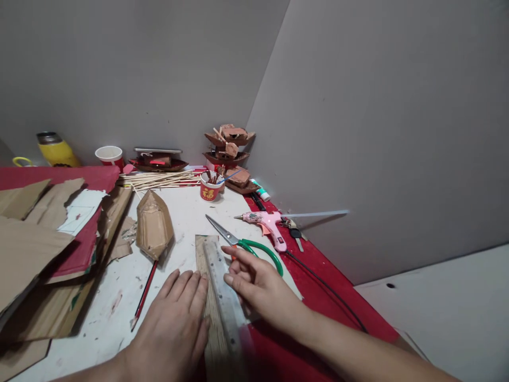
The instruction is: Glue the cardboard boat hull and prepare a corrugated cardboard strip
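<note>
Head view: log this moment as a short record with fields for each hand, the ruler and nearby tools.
left hand: flat on the table, fingertips against the cardboard strip
right hand: fingers on the ruler's edge
ruler: lying along the strip
scissors: green-handled, just beyond the right hand
glue gun: pink, on the red cloth
cardboard boat: left of the ruler

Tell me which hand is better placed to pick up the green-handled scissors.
The right hand. Its fingers lie right beside the green-handled scissors, while the left hand rests flat on the white table, left of the clear plastic ruler.
</note>
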Demonstrator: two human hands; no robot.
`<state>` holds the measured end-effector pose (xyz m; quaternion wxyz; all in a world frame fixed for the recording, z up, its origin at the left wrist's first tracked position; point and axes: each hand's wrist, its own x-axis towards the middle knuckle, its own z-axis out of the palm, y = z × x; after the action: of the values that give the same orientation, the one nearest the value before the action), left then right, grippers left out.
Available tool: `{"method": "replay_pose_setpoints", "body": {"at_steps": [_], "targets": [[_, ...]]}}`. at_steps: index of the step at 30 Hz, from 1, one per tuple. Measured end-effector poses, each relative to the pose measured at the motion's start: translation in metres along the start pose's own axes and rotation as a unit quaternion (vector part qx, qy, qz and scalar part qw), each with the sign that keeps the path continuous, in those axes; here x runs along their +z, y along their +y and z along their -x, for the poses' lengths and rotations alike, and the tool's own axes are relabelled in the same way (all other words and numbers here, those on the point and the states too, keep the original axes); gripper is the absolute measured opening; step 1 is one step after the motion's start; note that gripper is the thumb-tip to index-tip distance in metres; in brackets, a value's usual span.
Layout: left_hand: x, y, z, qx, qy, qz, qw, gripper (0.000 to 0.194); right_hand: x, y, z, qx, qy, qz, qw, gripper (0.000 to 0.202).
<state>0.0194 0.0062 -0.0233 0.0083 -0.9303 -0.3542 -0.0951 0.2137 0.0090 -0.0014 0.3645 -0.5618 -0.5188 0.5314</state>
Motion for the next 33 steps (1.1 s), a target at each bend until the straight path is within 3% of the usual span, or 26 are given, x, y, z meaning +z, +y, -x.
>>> {"method": "replay_pose_setpoints", "body": {"at_steps": [4, 8, 14, 22, 27, 33], "targets": [[-0.002, -0.008, -0.001, 0.000, 0.017, 0.028, 0.999, 0.054, 0.007, 0.003, -0.011, 0.027, -0.001, -0.007, 1.000, 0.057], [-0.003, -0.012, -0.005, 0.000, 0.042, 0.059, 0.997, 0.044, 0.008, 0.012, -0.015, -0.018, 0.001, 0.090, 0.996, 0.053], [0.002, -0.010, -0.006, 0.028, 0.047, 0.013, 0.998, 0.044, 0.005, 0.019, -0.015, -0.139, 0.020, 0.281, 0.949, 0.052], [0.006, -0.009, -0.008, 0.041, 0.054, -0.029, 0.997, 0.041, 0.002, 0.021, -0.008, -0.180, -0.020, 0.367, 0.912, 0.042], [0.006, -0.008, -0.005, 0.032, 0.063, -0.027, 0.997, 0.041, 0.002, 0.024, 0.001, -0.169, -0.044, 0.412, 0.894, 0.043], [0.022, -0.004, 0.008, 0.073, 0.107, 0.006, 0.992, 0.067, -0.001, 0.022, 0.006, -0.197, -0.073, 0.438, 0.874, 0.044]]}}
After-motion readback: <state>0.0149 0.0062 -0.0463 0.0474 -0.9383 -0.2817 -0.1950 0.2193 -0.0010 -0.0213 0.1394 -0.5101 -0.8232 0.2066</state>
